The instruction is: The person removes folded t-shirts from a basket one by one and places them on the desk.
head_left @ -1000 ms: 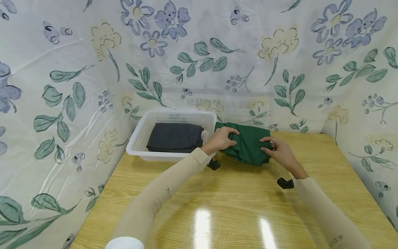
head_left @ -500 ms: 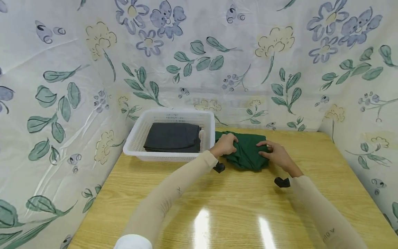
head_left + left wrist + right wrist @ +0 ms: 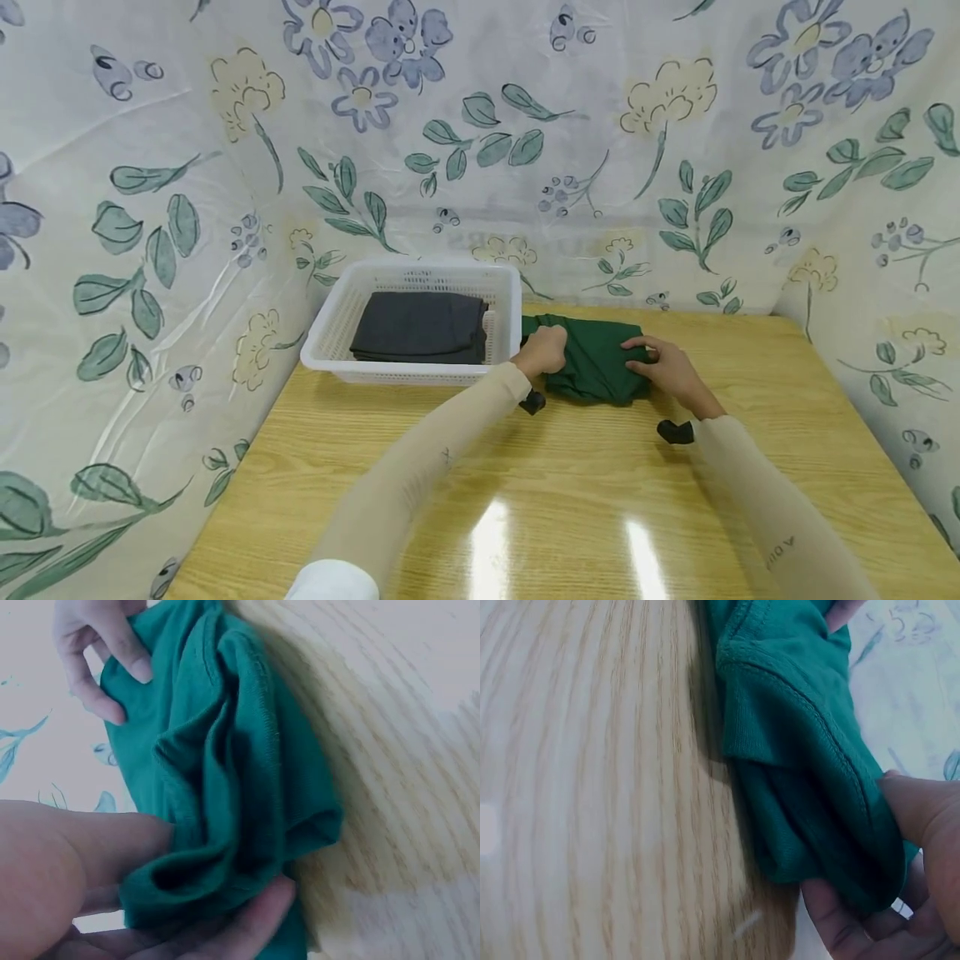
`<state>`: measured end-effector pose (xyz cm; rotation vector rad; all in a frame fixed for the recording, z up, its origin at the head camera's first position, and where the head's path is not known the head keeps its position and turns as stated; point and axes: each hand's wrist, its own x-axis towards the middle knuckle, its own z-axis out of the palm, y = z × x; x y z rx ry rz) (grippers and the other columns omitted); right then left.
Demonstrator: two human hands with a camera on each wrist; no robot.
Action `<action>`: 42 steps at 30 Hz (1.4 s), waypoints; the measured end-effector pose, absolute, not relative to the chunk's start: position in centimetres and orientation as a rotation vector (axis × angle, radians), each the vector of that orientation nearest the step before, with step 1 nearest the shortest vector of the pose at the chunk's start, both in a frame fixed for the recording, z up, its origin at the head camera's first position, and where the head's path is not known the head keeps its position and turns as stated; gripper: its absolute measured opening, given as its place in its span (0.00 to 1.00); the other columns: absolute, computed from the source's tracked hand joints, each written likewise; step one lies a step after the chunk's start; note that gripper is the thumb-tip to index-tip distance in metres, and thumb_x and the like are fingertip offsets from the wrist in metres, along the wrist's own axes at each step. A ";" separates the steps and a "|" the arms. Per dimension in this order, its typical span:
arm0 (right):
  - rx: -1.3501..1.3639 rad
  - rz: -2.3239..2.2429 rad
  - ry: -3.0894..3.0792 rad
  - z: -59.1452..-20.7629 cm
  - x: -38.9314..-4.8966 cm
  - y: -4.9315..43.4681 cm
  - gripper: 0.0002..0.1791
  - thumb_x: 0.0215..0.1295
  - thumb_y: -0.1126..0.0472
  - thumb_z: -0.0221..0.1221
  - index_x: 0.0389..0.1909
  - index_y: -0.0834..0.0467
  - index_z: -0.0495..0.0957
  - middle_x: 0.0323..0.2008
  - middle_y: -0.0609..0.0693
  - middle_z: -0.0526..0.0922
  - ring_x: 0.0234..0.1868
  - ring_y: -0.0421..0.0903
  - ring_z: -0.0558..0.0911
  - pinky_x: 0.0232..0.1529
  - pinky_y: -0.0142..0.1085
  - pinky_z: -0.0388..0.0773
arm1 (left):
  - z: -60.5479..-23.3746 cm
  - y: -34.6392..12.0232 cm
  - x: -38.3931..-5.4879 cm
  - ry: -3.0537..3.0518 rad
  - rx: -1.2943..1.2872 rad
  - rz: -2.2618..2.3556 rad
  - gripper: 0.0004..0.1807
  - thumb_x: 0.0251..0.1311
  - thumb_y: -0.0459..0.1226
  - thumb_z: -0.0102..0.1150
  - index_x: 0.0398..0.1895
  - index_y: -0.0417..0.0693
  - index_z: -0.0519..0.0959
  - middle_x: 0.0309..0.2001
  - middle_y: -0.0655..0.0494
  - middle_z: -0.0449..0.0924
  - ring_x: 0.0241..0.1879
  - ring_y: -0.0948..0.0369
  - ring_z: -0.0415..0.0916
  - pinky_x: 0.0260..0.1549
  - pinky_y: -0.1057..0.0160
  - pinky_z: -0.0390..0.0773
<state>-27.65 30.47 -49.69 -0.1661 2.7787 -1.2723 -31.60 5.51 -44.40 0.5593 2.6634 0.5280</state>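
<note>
A green garment [image 3: 596, 362], folded into a bundle with stitched seams, lies on the table just right of the white basket. My left hand [image 3: 546, 350] grips its left end; in the left wrist view the thumb lies over the layered folds and the fingers [image 3: 266, 907] go under them. At the garment's right end, my right hand [image 3: 667, 367] pinches the folded edge. The right wrist view has the thumb [image 3: 915, 802] on top and the fingers curled beneath. Which kind of garment it is, I cannot tell.
A white plastic basket [image 3: 412, 377] stands at the back left, holding a folded dark garment [image 3: 420, 327]. The wooden table [image 3: 585, 475] meets a flowered cloth backdrop [image 3: 465, 192] behind and at both sides. A black piece sits at each wrist.
The green garment has been lowered and drawn slightly toward me. My left hand has shifted from on top of the cloth to its left end and curled round it; my right hand keeps its pinch.
</note>
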 end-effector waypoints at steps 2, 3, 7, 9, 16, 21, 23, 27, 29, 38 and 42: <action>-0.160 -1.265 2.777 -49.8 -27.7 30.3 0.20 0.75 0.60 0.62 0.65 0.55 0.78 0.69 0.69 0.69 0.61 0.64 0.75 0.49 0.47 0.72 | -44.5 5.5 -31.7 2.669 0.565 0.486 0.17 0.75 0.25 0.46 0.26 0.47 0.64 0.22 0.56 0.51 0.18 0.62 0.48 0.19 0.63 0.57; -0.159 -1.262 2.777 -49.9 -27.7 30.2 0.20 0.75 0.60 0.62 0.65 0.55 0.78 0.68 0.69 0.70 0.57 0.64 0.76 0.47 0.47 0.73 | -44.5 5.5 -31.7 2.668 0.567 0.462 0.15 0.75 0.25 0.45 0.27 0.47 0.66 0.22 0.56 0.52 0.18 0.62 0.48 0.18 0.64 0.57; -0.162 -1.233 2.785 -49.8 -27.6 29.7 0.20 0.75 0.60 0.62 0.64 0.57 0.78 0.61 0.69 0.75 0.44 0.60 0.74 0.43 0.47 0.70 | -44.4 5.3 -31.7 2.668 0.573 0.419 0.11 0.76 0.25 0.43 0.34 0.43 0.71 0.24 0.55 0.53 0.18 0.62 0.46 0.18 0.64 0.56; -0.173 -1.215 2.800 -49.7 -27.7 29.5 0.20 0.75 0.60 0.62 0.64 0.58 0.78 0.62 0.70 0.74 0.48 0.63 0.76 0.47 0.51 0.74 | -44.3 5.1 -31.7 2.680 0.584 0.390 0.10 0.76 0.25 0.43 0.35 0.42 0.71 0.25 0.54 0.54 0.20 0.61 0.47 0.22 0.63 0.56; -0.188 -1.087 2.896 -49.0 -27.7 29.0 0.19 0.74 0.60 0.62 0.62 0.61 0.79 0.71 0.70 0.66 0.64 0.72 0.72 0.61 0.63 0.71 | -43.6 4.8 -31.3 2.764 0.584 0.272 0.07 0.76 0.29 0.47 0.44 0.44 0.77 0.52 0.39 0.71 0.43 0.50 0.60 0.42 0.56 0.59; -0.148 -1.084 2.986 -48.2 -27.3 29.0 0.19 0.73 0.59 0.64 0.60 0.62 0.80 0.67 0.70 0.72 0.44 0.63 0.82 0.40 0.51 0.80 | -42.8 4.3 -31.3 2.758 0.732 0.423 0.11 0.71 0.25 0.52 0.50 0.41 0.80 0.53 0.44 0.79 0.50 0.48 0.71 0.49 0.58 0.71; -0.144 -1.111 2.988 -47.8 -27.2 28.8 0.20 0.73 0.58 0.63 0.61 0.62 0.79 0.65 0.71 0.73 0.46 0.63 0.84 0.40 0.51 0.81 | -42.1 3.8 -31.3 2.719 0.786 0.531 0.13 0.69 0.25 0.56 0.53 0.39 0.81 0.55 0.45 0.80 0.53 0.48 0.75 0.51 0.57 0.77; -0.153 -1.156 3.002 -47.0 -27.2 28.4 0.22 0.74 0.56 0.63 0.61 0.64 0.79 0.63 0.71 0.74 0.51 0.65 0.83 0.46 0.56 0.81 | -40.9 3.0 -31.4 2.679 0.862 0.626 0.12 0.71 0.30 0.60 0.54 0.39 0.81 0.54 0.46 0.81 0.40 0.55 0.77 0.41 0.60 0.77; -0.163 -1.170 3.028 -46.7 -27.3 28.1 0.22 0.74 0.56 0.63 0.61 0.65 0.79 0.61 0.71 0.74 0.51 0.65 0.82 0.47 0.57 0.81 | -40.3 2.5 -31.4 2.665 0.878 0.672 0.12 0.73 0.33 0.60 0.55 0.39 0.80 0.55 0.46 0.80 0.37 0.57 0.76 0.39 0.61 0.76; -0.254 -1.182 3.044 -44.9 -27.6 26.8 0.24 0.73 0.54 0.64 0.64 0.63 0.78 0.61 0.69 0.76 0.51 0.64 0.82 0.48 0.58 0.81 | -38.5 -0.5 -31.8 2.651 0.984 0.964 0.10 0.76 0.36 0.55 0.53 0.43 0.81 0.39 0.47 0.84 0.27 0.61 0.75 0.27 0.64 0.73; -0.317 -1.208 2.994 -44.0 -27.5 25.7 0.26 0.73 0.54 0.64 0.66 0.62 0.76 0.62 0.68 0.76 0.52 0.63 0.83 0.49 0.57 0.81 | -37.9 -2.2 -32.0 2.644 0.990 1.042 0.10 0.77 0.36 0.52 0.53 0.42 0.80 0.33 0.45 0.82 0.21 0.60 0.70 0.25 0.63 0.70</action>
